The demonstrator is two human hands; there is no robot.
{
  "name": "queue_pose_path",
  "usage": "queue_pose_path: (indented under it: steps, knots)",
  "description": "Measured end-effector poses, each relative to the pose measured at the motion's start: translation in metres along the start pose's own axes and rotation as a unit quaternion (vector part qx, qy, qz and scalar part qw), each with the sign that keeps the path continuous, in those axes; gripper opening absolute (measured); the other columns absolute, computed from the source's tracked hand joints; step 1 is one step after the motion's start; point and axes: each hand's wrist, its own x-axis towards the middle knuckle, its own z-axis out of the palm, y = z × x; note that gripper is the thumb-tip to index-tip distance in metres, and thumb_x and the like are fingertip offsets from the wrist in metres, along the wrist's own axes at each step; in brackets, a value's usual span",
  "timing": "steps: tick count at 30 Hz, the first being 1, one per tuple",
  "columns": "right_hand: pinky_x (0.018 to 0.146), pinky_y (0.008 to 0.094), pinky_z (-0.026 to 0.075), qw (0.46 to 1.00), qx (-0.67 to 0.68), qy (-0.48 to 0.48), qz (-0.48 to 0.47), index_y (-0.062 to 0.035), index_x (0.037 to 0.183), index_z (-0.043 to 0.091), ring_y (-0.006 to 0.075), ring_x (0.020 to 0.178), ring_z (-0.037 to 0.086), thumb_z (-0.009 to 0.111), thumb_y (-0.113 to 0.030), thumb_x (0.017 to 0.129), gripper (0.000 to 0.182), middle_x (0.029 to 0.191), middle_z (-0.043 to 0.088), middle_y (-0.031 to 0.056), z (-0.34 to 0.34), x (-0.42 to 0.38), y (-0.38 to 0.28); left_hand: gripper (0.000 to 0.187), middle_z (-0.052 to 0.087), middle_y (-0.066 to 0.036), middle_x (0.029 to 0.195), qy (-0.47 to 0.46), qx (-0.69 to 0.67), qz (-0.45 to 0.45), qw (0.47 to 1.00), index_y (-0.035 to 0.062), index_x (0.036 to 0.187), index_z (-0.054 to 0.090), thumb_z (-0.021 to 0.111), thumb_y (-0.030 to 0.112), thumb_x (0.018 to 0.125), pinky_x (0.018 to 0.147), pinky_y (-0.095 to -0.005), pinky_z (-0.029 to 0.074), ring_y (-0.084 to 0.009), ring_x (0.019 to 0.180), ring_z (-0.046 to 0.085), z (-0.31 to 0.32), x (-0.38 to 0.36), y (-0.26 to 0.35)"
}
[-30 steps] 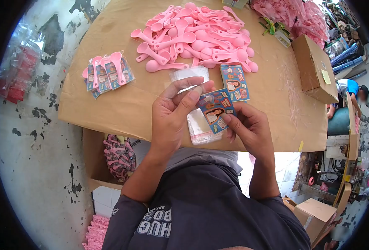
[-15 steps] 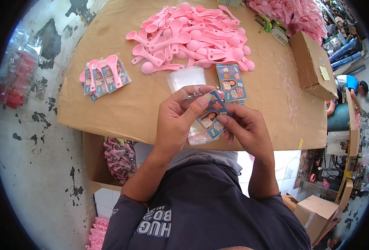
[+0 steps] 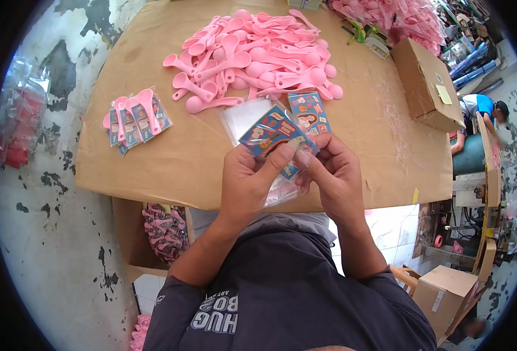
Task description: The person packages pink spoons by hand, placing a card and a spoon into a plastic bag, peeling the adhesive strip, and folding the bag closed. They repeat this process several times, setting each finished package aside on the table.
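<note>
Single head-worn view, facing forward and down, near above the table (image 3: 124, 175)

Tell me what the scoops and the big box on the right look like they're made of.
Scoops: probably moulded plastic, smooth pink with soft highlights.

Box: seemingly cardboard, matte brown, with plain folded edges and a pale sticker.

Held card (image 3: 265, 133) — partly behind fingers (image 3: 278, 159)

The left hand (image 3: 249, 181) and right hand (image 3: 334, 175) meet in front of the torso, thumbs nearly touching and fingers curled in a pinch, with both forearms angled inward from bent, spread elbows.
</note>
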Motion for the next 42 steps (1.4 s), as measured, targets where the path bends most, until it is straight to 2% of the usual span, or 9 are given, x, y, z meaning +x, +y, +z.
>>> queue_pose_path:
  steps: [3, 4, 7, 9, 14, 21, 28, 36, 42]
  knots:
    - [0.063, 0.0237, 0.053, 0.999, -0.020, 0.021, -0.031, -0.0005, 0.111, 0.062, 0.0065, 0.076, 0.064, 0.070, -0.016, 0.098, 0.022, 0.090, 0.068, 0.0029, 0.003, 0.001, 0.006, 0.022, 0.072, -0.008, 0.107, 0.016, -0.006, 0.041, 0.999, -0.0027, 0.119, 0.066, 0.065, 0.010, 0.101, 0.079, -0.0269, 0.055, -0.0097, 0.090, 0.066, 0.010, 0.000, 0.004]
    - [0.063, 0.0237, 0.053, 0.999, -0.021, 0.020, -0.032, -0.0005, 0.111, 0.062, 0.0065, 0.076, 0.064, 0.070, -0.016, 0.098, 0.022, 0.090, 0.068, 0.0029, 0.005, 0.001, 0.005, 0.037, 0.063, -0.017, 0.137, 0.000, 0.025, 0.053, 0.998, -0.0033, 0.134, 0.059, 0.064, 0.009, 0.100, 0.098, -0.0333, 0.052, -0.0155, 0.113, 0.064, 0.006, 0.002, 0.003]
    - [0.067, 0.0245, 0.056, 1.000, -0.023, 0.017, -0.007, 0.0006, 0.117, 0.064, 0.0068, 0.081, 0.065, 0.068, -0.017, 0.100, 0.025, 0.093, 0.070, 0.0037, 0.013, 0.002, 0.004, 0.046, 0.051, -0.019, 0.150, -0.005, 0.004, 0.036, 0.999, -0.0042, 0.144, 0.049, 0.061, 0.006, 0.101, 0.103, -0.0344, 0.049, -0.0171, 0.123, 0.060, 0.013, 0.001, 0.010]
    - [0.068, 0.0263, 0.058, 0.994, 0.106, 0.013, 0.025, 0.0024, 0.121, 0.064, 0.0088, 0.081, 0.067, 0.066, -0.018, 0.101, 0.028, 0.096, 0.071, 0.0056, 0.017, 0.001, 0.005, 0.050, 0.049, -0.020, 0.152, -0.014, -0.002, 0.042, 0.999, -0.0025, 0.149, 0.043, 0.058, 0.005, 0.101, 0.105, -0.0350, 0.048, -0.0186, 0.126, 0.059, 0.008, 0.003, 0.008]
    - [0.061, 0.0253, 0.058, 0.998, 0.051, 0.009, 0.026, 0.0034, 0.113, 0.067, 0.0107, 0.072, 0.068, 0.068, -0.015, 0.099, 0.023, 0.092, 0.072, 0.0068, 0.017, 0.000, 0.011, 0.060, 0.048, -0.028, 0.149, -0.008, -0.133, 0.105, 0.985, 0.0084, 0.158, 0.027, 0.049, 0.003, 0.103, 0.110, -0.0422, 0.048, -0.0323, 0.135, 0.054, 0.009, 0.010, 0.019]
    - [0.048, 0.0222, 0.051, 0.999, -0.014, 0.011, 0.042, 0.0008, 0.099, 0.066, 0.0079, 0.062, 0.065, 0.073, -0.014, 0.096, 0.017, 0.085, 0.072, 0.0063, 0.022, -0.002, 0.008, 0.054, 0.055, -0.031, 0.140, -0.027, -0.177, 0.089, 0.980, 0.0052, 0.156, 0.030, 0.047, 0.007, 0.105, 0.109, -0.0470, 0.050, -0.0381, 0.131, 0.057, 0.005, 0.009, 0.023]
    - [0.047, 0.0214, 0.049, 1.000, -0.003, 0.022, 0.009, 0.0005, 0.105, 0.062, 0.0092, 0.062, 0.064, 0.070, -0.015, 0.098, 0.019, 0.084, 0.070, 0.0063, 0.030, -0.002, 0.003, 0.051, 0.056, -0.027, 0.141, -0.012, -0.178, 0.103, 0.979, 0.0026, 0.154, 0.033, 0.050, 0.010, 0.106, 0.109, -0.0468, 0.050, -0.0374, 0.132, 0.056, 0.002, 0.005, 0.022]
    - [0.057, 0.0222, 0.055, 1.000, 0.005, 0.009, -0.005, 0.0000, 0.096, 0.060, 0.0125, 0.069, 0.069, 0.069, -0.014, 0.099, 0.017, 0.082, 0.069, 0.0091, 0.034, -0.003, 0.005, 0.053, 0.051, -0.029, 0.144, -0.008, -0.192, 0.129, 0.973, 0.0051, 0.154, 0.034, 0.052, 0.008, 0.104, 0.106, -0.0459, 0.054, -0.0374, 0.132, 0.056, 0.002, 0.003, 0.024]
    - [0.057, 0.0214, 0.053, 0.991, -0.129, 0.016, -0.010, 0.0003, 0.104, 0.062, 0.0088, 0.070, 0.067, 0.068, -0.010, 0.099, 0.013, 0.085, 0.070, 0.0046, 0.045, 0.000, 0.008, 0.048, 0.052, -0.020, 0.149, -0.006, -0.146, 0.090, 0.985, -0.0013, 0.151, 0.038, 0.051, 0.006, 0.105, 0.106, -0.0340, 0.048, -0.0205, 0.136, 0.053, 0.002, -0.006, 0.020]
